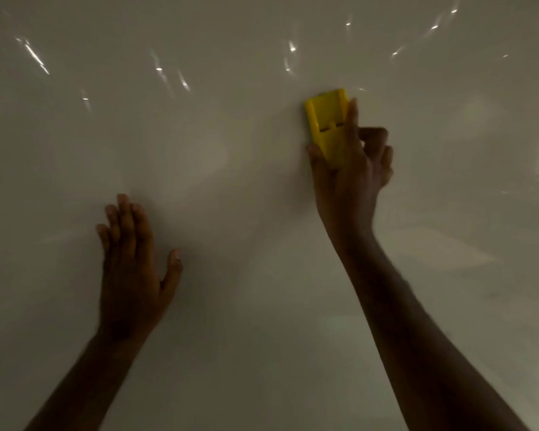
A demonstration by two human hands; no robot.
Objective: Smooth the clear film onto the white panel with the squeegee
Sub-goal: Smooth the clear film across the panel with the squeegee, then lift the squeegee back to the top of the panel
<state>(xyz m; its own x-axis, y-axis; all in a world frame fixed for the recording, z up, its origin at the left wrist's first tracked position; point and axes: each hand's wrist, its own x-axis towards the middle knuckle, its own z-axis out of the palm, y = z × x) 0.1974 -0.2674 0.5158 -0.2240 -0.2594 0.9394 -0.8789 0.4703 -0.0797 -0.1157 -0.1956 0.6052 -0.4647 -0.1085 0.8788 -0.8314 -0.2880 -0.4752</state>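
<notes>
The white panel (246, 188) fills the whole head view, glossy and dimly lit. Clear film (168, 73) lies over it; bright creases and glints show across the upper part. My right hand (352, 178) grips a yellow squeegee (325, 119) at upper right, its far edge pressed against the film. My left hand (131, 269) rests flat on the panel at lower left, fingers together and thumb spread, holding nothing.
Wrinkle highlights in the film run along the top, from the far left (35, 56) to the upper right (433, 26). Faint pale reflections show on the panel at the right (433, 250). No other objects are in view.
</notes>
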